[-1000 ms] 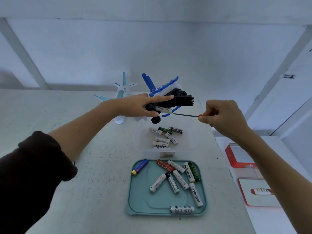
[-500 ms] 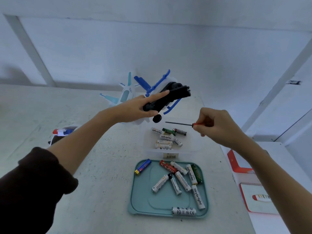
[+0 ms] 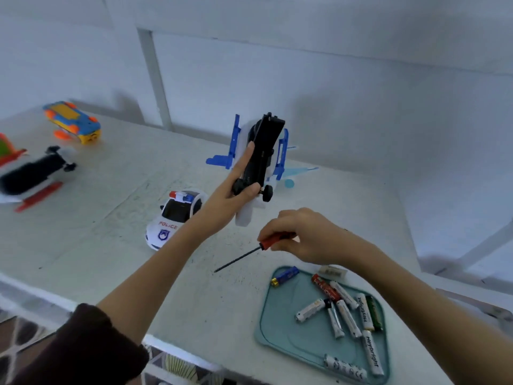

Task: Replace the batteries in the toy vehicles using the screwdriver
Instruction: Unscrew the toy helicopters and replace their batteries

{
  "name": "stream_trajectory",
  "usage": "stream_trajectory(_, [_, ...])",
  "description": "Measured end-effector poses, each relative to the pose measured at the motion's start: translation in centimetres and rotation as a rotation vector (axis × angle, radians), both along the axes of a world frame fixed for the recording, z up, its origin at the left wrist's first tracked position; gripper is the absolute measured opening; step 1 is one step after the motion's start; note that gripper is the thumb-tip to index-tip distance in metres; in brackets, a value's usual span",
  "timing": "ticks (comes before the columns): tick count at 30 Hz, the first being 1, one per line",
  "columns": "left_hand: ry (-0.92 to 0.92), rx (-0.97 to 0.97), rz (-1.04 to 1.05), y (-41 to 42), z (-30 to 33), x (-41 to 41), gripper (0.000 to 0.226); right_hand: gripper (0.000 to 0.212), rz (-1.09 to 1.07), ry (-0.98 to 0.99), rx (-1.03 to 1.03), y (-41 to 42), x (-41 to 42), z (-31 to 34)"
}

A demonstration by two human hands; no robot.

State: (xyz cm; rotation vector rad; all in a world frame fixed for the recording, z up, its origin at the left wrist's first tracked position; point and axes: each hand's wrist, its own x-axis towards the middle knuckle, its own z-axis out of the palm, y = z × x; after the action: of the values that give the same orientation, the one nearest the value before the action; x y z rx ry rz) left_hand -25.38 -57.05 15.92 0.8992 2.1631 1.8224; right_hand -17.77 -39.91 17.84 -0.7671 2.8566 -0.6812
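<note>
We look down on a wide pale grey table [image 3: 111, 273], and on it, at our right, a teal plastic tray [image 3: 280, 334] scattered with loose AA batteries [image 3: 348, 318]. Held up above the table is the white and blue toy plane [image 3: 244, 215] with its black underside [image 3: 261, 154] turned toward us, its long axis standing nearly upright, nose end down. The left hand [image 3: 224, 201] has it: that grip wraps the lower end of the black belly, forefinger stretched up along its edge, thumb by the small black wheels [image 3: 267, 193]. Below and to the right, the right hand [image 3: 302, 237] pinches the red-handled screwdriver [image 3: 249, 252], the dark shaft slanting down-left toward the table, away from the plane. So the tip points the wrong way for the belly; we judge it must swing up and over before it can meet any screw there. Whether the battery cover is on, we cannot tell. A white police toy car [image 3: 175, 218] sits just beside the left wrist.
</note>
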Motion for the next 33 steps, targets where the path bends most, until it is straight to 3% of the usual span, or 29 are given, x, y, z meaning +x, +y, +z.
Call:
stream_trajectory(5, [-0.038,0.052,0.072,-2.3,-1.1,1.2,0.062,0.018,0.157,0.007,0.055,-3.4,-0.9,-2.3])
stream_trajectory(16, [-0.04,0.067,0.183,-3.2,-2.4,2.5,0.061,0.021,0.217,0.093,0.342,-4.6,-1.5,-4.4])
stream_trajectory(18, [-0.033,0.063,0.191,-3.1,-2.5,2.5,0.061,0.027,0.218,0.104,0.297,-4.4,-1.4,-4.5])
stream_trajectory(20, [-0.029,0.052,0.204,-3.1,-2.6,2.3,0.061,0.03,0.199,0.064,0.128,-4.0,-0.9,-3.9])
stream_trajectory(23, [-0.025,0.038,0.206,-3.1,-2.5,2.2,0.06,0.021,0.184,0.046,-0.031,-3.0,0.4,-2.2])
stream_trajectory(29, [-0.007,0.057,0.202,-3.0,-2.9,2.3,0.06,0.024,0.168,-0.085,0.291,-1.6,1.9,-2.8])
stream_trajectory(33, [-0.01,0.069,0.202,-3.0,-2.9,2.3,0.06,0.023,0.154,-0.059,0.31,-1.2,2.6,-3.9])
